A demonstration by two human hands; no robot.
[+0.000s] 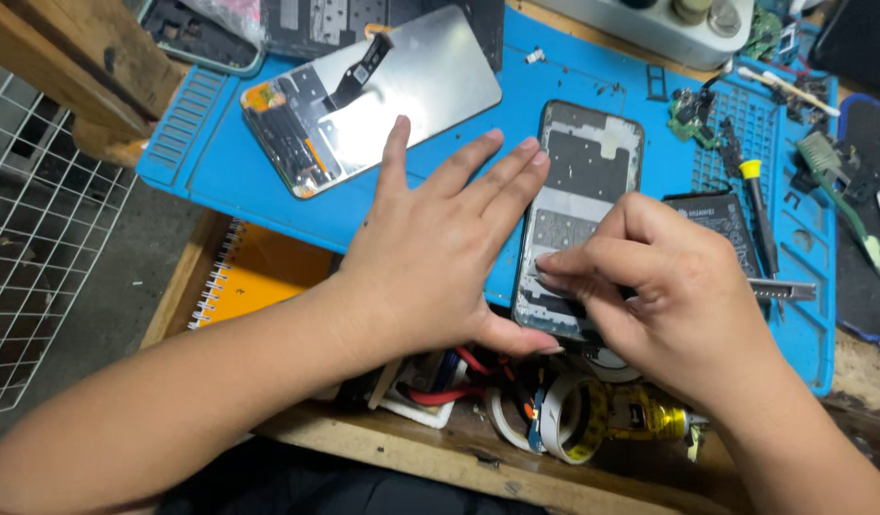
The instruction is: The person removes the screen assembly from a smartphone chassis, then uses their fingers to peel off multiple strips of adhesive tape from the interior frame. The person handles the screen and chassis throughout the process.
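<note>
On the blue repair mat (230, 167), the left hand (440, 257) lies flat and spread, steadying the opened phone frame (578, 210) (back cover off), while the right hand (664, 286) pinches at its lower edge, best worked gently.

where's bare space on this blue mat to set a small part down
Free patch: blue mat left of the left hand, below the detached screen. Smaller strip between that screen and the opened phone. Crowded: right side with battery, screwdriver and tools, and the front edge with tape rolls.
</note>
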